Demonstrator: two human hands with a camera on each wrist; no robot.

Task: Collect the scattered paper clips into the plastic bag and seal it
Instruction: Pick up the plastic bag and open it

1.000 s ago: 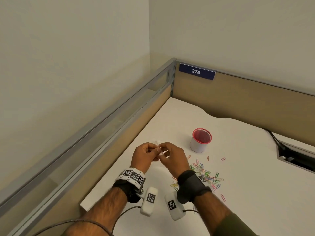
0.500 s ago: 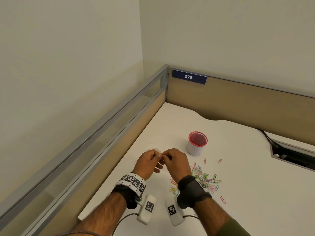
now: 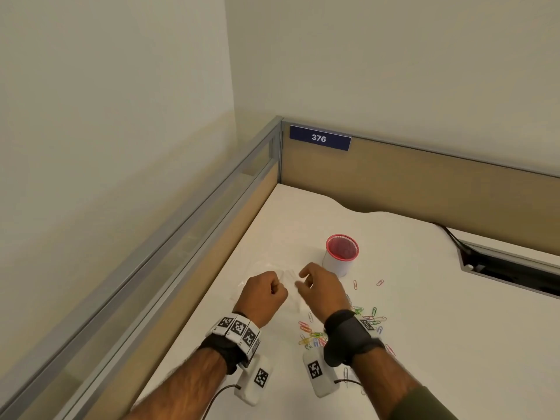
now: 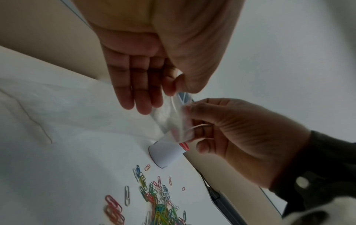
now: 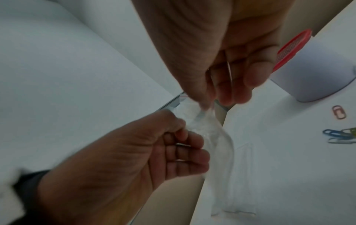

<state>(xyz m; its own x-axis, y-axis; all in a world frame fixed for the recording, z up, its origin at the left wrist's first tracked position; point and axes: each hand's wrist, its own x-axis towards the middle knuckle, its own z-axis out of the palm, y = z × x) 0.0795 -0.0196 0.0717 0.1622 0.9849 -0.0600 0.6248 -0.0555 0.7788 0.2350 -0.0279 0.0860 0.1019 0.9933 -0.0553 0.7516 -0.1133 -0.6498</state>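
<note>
A small clear plastic bag (image 3: 289, 277) hangs between my two hands above the white desk (image 3: 439, 328). My left hand (image 3: 277, 287) pinches one side of its top edge between thumb and forefinger. My right hand (image 3: 303, 280) pinches the other side. In the left wrist view the bag (image 4: 169, 118) is stretched between the left hand (image 4: 173, 91) and the right hand (image 4: 189, 111). In the right wrist view the bag (image 5: 217, 152) droops below the right hand (image 5: 207, 102) and the left hand (image 5: 181, 129). Coloured paper clips (image 3: 366, 318) lie scattered on the desk under my right wrist, piled (image 4: 158, 202) in the left wrist view.
A white cup with a red rim (image 3: 341, 254) stands just behind my right hand. Partition walls (image 3: 394, 177) close the desk at the left and back. A cable slot (image 3: 509, 268) with a black cable is set in the desk at the right.
My hands were pressed together on the bag; now they have drawn a little apart, with the bag spread between them. They have also come down closer to the desk.
</note>
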